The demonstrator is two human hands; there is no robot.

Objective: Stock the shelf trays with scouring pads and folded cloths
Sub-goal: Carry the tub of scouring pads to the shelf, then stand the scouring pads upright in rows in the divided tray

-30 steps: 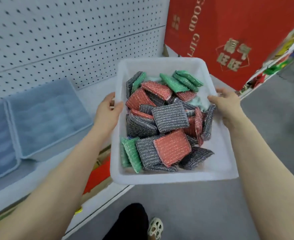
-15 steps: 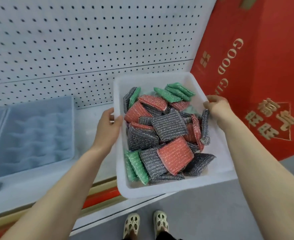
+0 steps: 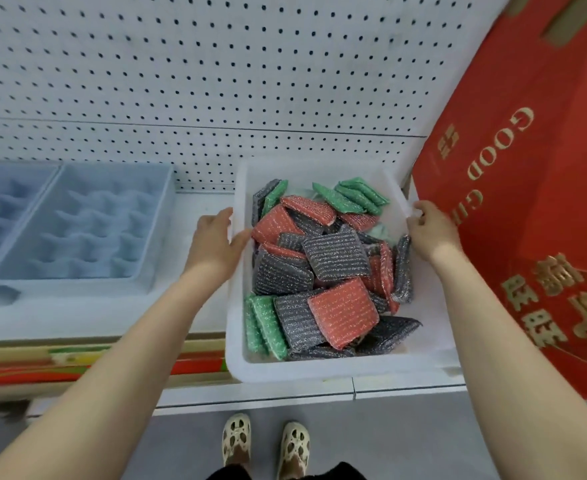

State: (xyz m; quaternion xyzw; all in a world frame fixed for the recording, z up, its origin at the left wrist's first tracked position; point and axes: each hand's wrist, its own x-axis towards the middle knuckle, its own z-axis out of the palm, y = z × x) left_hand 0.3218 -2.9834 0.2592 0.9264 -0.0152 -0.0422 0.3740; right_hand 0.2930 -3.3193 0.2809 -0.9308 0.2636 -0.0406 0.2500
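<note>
Head view: a white pegboard wall (image 3: 198, 74) backs the shelf (image 3: 77, 317). A red gift box (image 3: 527, 202) stands at the shelf's right end, just beside the white tray (image 3: 337, 370), which overhangs the shelf's front edge. Blue trays (image 3: 77, 223) sit toward the left end. Scouring pads (image 3: 323, 261) fill the white tray. The left hand (image 3: 215, 242) and right hand (image 3: 430, 230) grip its side rims.

The white plastic tray (image 3: 337, 370) heaped with scouring pads sits on the white shelf (image 3: 195, 216), close beside the tall red gift box (image 3: 527, 202) on its right, leaving barely a gap. On its left, bare shelf lies open up to the pale blue moulded trays (image 3: 77, 223). The white pegboard wall (image 3: 198, 81) closes the back.
</note>
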